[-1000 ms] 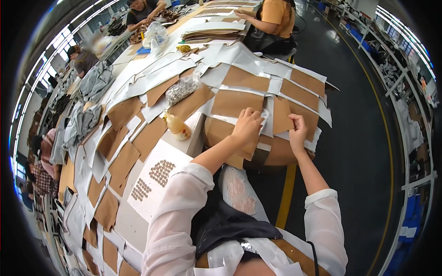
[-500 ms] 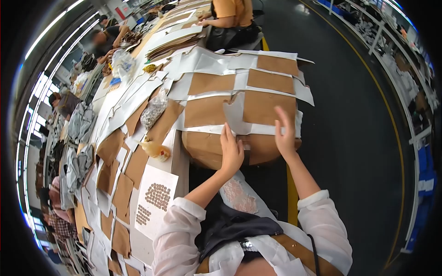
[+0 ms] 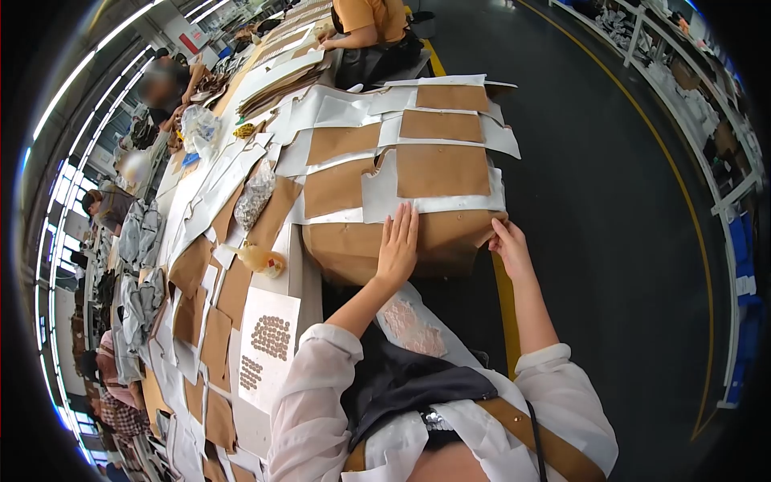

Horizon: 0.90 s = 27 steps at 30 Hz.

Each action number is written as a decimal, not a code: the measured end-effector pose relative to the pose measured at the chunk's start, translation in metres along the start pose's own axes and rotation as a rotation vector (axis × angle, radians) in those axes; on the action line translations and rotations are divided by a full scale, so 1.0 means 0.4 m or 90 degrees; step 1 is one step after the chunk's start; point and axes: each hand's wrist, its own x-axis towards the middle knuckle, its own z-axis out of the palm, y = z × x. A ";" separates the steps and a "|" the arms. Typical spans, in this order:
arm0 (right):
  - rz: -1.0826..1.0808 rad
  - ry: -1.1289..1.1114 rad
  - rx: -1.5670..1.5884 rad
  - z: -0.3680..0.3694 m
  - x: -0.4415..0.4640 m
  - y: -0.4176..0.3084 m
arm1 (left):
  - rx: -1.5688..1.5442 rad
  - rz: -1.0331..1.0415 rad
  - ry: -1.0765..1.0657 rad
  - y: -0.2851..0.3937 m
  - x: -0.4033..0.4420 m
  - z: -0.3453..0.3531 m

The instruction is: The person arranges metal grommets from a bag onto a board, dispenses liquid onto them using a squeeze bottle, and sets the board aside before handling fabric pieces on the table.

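Note:
My left hand (image 3: 397, 245) lies flat, fingers stretched out, on the near edge of the layered pieces, over a brown sheet (image 3: 450, 233) that hangs down the front. The thumb and fingers of my right hand (image 3: 510, 243) pinch the right corner of that brown sheet. Beyond my hands, brown rectangular panels (image 3: 442, 170) lie on white pieces (image 3: 379, 189) in overlapping rows.
Left of my hands are a yellowish bottle (image 3: 263, 261), a clear bag of small parts (image 3: 255, 195) and a white card with round discs (image 3: 271, 337). A person in an orange top (image 3: 381, 20) sits at the far end. Shelving (image 3: 719, 201) stands right.
My left hand has flattened onto the sheet's edge. My right hand, raised and spread half a second ago, has come down and closed on the corner. The view has shifted.

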 end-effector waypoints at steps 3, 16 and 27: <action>-0.044 -0.024 -0.021 0.020 0.014 -0.073 | -0.006 -0.009 -0.059 0.006 0.044 -0.072; -0.176 -0.181 -0.002 0.215 0.159 -0.347 | -0.076 0.041 0.237 -0.044 0.196 -0.130; -0.048 -0.216 0.155 0.192 0.173 -0.363 | -0.288 -0.131 0.196 -0.132 0.180 -0.162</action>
